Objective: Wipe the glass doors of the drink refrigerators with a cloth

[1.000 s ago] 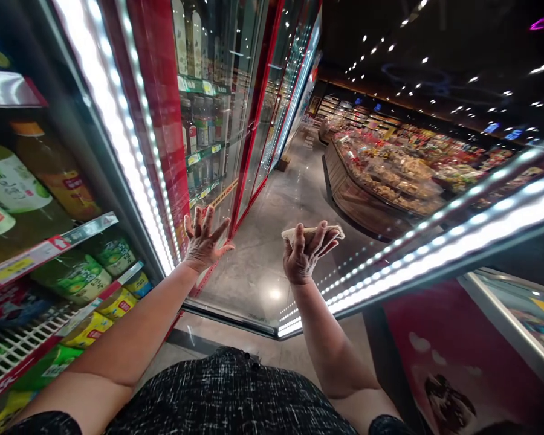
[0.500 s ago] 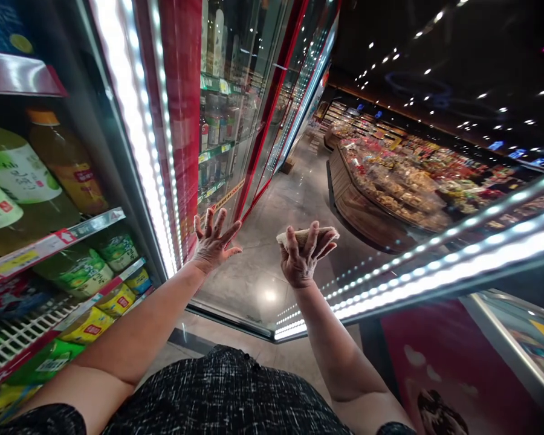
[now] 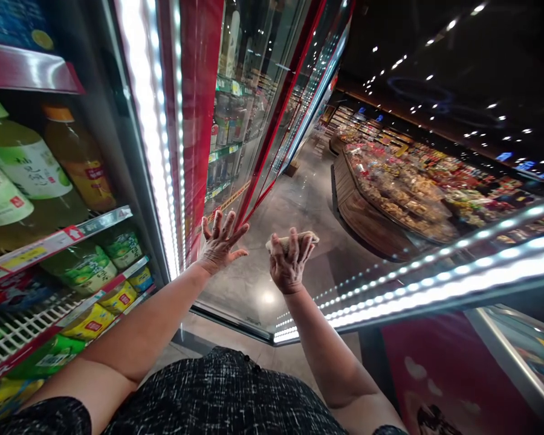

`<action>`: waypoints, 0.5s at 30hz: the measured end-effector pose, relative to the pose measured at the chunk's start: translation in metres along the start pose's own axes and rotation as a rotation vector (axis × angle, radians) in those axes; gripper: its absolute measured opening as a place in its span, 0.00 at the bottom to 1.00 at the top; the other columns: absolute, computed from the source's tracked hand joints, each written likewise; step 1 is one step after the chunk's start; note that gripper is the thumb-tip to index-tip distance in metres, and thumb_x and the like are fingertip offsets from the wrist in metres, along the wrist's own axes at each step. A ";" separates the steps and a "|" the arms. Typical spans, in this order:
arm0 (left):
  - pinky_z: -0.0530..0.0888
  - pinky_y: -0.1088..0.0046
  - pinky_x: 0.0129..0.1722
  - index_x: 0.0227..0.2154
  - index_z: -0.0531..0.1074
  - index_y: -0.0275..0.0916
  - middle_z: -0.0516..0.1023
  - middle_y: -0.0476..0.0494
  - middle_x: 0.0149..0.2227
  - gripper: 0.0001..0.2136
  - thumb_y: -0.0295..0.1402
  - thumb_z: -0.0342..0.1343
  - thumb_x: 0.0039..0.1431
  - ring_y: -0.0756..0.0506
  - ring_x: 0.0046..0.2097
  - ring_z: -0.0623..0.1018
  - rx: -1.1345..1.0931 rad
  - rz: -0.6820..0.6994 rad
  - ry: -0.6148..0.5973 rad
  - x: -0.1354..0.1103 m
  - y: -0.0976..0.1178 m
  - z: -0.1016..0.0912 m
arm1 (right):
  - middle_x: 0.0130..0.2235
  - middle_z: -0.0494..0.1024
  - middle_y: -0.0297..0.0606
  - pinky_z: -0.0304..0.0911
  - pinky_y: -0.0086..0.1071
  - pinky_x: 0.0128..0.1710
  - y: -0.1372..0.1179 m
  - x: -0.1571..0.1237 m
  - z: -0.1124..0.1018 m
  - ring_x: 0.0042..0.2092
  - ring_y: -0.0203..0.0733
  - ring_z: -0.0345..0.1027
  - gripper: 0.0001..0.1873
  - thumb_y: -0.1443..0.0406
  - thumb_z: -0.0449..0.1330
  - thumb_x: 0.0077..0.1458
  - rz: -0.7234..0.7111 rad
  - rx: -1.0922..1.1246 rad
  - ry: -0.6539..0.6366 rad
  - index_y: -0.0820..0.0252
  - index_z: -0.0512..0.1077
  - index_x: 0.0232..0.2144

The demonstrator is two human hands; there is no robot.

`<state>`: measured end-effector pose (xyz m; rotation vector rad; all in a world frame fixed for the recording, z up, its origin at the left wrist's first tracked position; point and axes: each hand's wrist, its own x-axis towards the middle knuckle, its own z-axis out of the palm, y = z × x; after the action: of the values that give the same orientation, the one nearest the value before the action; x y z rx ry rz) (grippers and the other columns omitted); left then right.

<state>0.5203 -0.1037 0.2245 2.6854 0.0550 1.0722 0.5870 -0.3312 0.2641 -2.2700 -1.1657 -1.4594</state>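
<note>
A glass door [image 3: 249,284] of a drinks fridge, edged with bright light strips, stands open in front of me. My left hand [image 3: 220,244] has its fingers spread and appears to rest flat against the pane, near the left light strip. A folded light-coloured cloth [image 3: 311,237] is under my right hand [image 3: 290,260], which holds it up against the same glass. My fingers cover much of the cloth.
At left, fridge shelves hold large drink bottles [image 3: 25,160] and several yellow and green packets [image 3: 120,297]. Through the glass are another drinks cabinet [image 3: 229,121] and a wooden display [image 3: 367,208] heaped with wrapped goods. A chest freezer [image 3: 512,350] stands at lower right.
My right hand has slid left with the cloth, closer to my left hand. My left hand keeps its spread fingers in nearly the same place. The view has shifted slightly.
</note>
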 end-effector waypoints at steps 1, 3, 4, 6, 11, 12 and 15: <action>0.30 0.34 0.67 0.68 0.60 0.59 0.48 0.39 0.74 0.39 0.49 0.67 0.53 0.34 0.74 0.28 -0.006 -0.001 -0.004 0.000 0.000 0.000 | 0.74 0.52 0.43 0.43 0.61 0.70 -0.003 -0.004 0.002 0.75 0.61 0.29 0.29 0.65 0.61 0.61 -0.039 0.005 -0.023 0.45 0.69 0.63; 0.31 0.33 0.67 0.68 0.59 0.59 0.45 0.40 0.75 0.40 0.48 0.67 0.53 0.32 0.74 0.29 -0.018 -0.001 -0.002 0.000 -0.001 0.001 | 0.73 0.55 0.40 0.42 0.57 0.71 -0.007 -0.011 0.004 0.76 0.57 0.29 0.28 0.66 0.61 0.60 -0.118 0.006 -0.056 0.44 0.70 0.62; 0.31 0.32 0.67 0.68 0.59 0.59 0.44 0.40 0.75 0.40 0.48 0.68 0.52 0.31 0.74 0.29 -0.023 -0.001 0.002 0.000 -0.001 0.002 | 0.73 0.55 0.40 0.41 0.56 0.71 -0.006 -0.011 0.004 0.76 0.55 0.29 0.28 0.66 0.61 0.61 -0.141 0.002 -0.062 0.43 0.70 0.62; 0.30 0.32 0.67 0.68 0.60 0.59 0.45 0.40 0.75 0.41 0.48 0.68 0.51 0.31 0.74 0.29 -0.027 -0.004 0.008 0.000 -0.001 0.003 | 0.73 0.55 0.40 0.38 0.58 0.72 -0.003 -0.002 0.001 0.76 0.55 0.28 0.28 0.67 0.61 0.61 -0.118 -0.012 -0.042 0.44 0.69 0.63; 0.29 0.33 0.66 0.68 0.61 0.57 0.49 0.39 0.74 0.40 0.50 0.68 0.52 0.30 0.74 0.31 -0.017 -0.009 0.002 0.000 0.002 0.003 | 0.74 0.52 0.44 0.39 0.66 0.69 -0.005 0.030 -0.001 0.76 0.62 0.24 0.28 0.65 0.61 0.62 0.033 -0.035 -0.007 0.46 0.68 0.64; 0.30 0.33 0.66 0.68 0.61 0.56 0.49 0.38 0.74 0.40 0.50 0.67 0.52 0.30 0.74 0.32 -0.014 -0.010 -0.007 0.000 0.002 0.001 | 0.73 0.53 0.44 0.39 0.65 0.69 -0.008 0.029 0.001 0.76 0.61 0.25 0.29 0.65 0.60 0.62 0.014 -0.025 -0.025 0.45 0.68 0.64; 0.31 0.36 0.68 0.70 0.57 0.52 0.51 0.36 0.74 0.41 0.49 0.66 0.54 0.30 0.75 0.37 0.012 -0.005 -0.043 0.000 0.001 -0.009 | 0.72 0.57 0.40 0.37 0.57 0.71 -0.021 0.016 0.009 0.76 0.54 0.27 0.31 0.68 0.60 0.60 -0.135 0.029 -0.089 0.44 0.67 0.64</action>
<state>0.5143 -0.1028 0.2309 2.7164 0.0614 1.0157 0.5816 -0.3047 0.2682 -2.2981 -1.3818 -1.3894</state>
